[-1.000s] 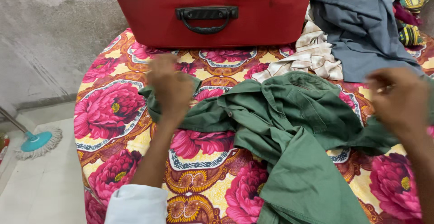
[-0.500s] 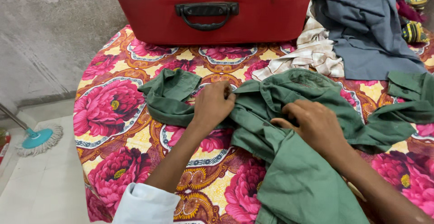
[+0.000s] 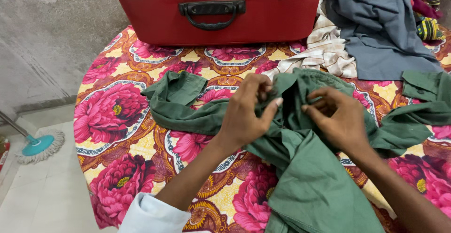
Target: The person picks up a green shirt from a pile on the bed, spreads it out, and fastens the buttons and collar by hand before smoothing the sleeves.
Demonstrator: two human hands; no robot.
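Bunching between both hands (image 3: 291, 113): green shirt (image 3: 305, 167)

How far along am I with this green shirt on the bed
Done: the green shirt lies spread on the floral bedspread, sleeves out. In hand: left hand and right hand pinch its collar area. Left: it's unfolded, and the red suitcase behind is shut.

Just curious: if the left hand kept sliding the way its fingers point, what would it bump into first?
Probably the right hand: the left hand points across the green shirt toward it, both pinching cloth close together. Depth is unclear.
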